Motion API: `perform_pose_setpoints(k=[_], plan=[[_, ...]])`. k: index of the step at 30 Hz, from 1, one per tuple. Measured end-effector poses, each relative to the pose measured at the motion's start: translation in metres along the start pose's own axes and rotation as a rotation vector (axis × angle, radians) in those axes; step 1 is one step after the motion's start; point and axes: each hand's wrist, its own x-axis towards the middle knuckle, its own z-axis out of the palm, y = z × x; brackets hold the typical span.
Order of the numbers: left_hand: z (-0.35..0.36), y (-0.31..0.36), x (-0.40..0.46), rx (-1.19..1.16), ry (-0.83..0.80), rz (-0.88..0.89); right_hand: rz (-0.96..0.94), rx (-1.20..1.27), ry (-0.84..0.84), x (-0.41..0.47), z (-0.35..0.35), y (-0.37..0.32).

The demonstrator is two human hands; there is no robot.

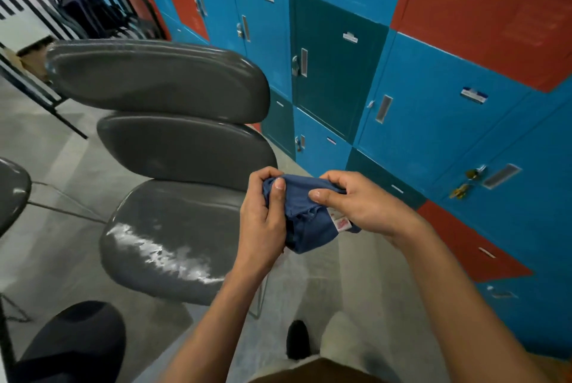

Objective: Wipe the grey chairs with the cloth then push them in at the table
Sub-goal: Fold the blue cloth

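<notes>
A blue cloth (305, 215) is held bunched between both hands in front of the body, above the floor (46, 147) and just right of the nearest grey chair (173, 237). The left hand (263, 221) is curled around the cloth's left side, thumb laid over the top fold; the right hand (359, 201) is closed on the right side, thumb pressed onto the fabric. A small white tag with red print (340, 223) is seen hanging from the cloth below the right hand.

The chair's seat is glossy, with light reflected across its front edge, and two padded grey backrests (161, 79) are seen stacked behind it — whether the upper belongs to a second chair cannot be told. The edge of another grey seat (10, 190) is cut off at the left. A wall of blue, teal and red lockers (433, 73) is ranged along the right, some fitted with padlocks.
</notes>
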Motion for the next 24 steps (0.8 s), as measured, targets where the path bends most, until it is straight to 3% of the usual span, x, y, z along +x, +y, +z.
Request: perform_pose_setpoints(k=[17,24], plan=[[0.085,-0.003,0.195,0.110,0.367,-0.031,-0.134,-0.037,-0.304,0.218,-0.146,-0.054],[0.083,0.002,0.259,0.105,0.554,-0.041,-0.236,-0.057,-0.457,0.296,-0.163,-0.098]])
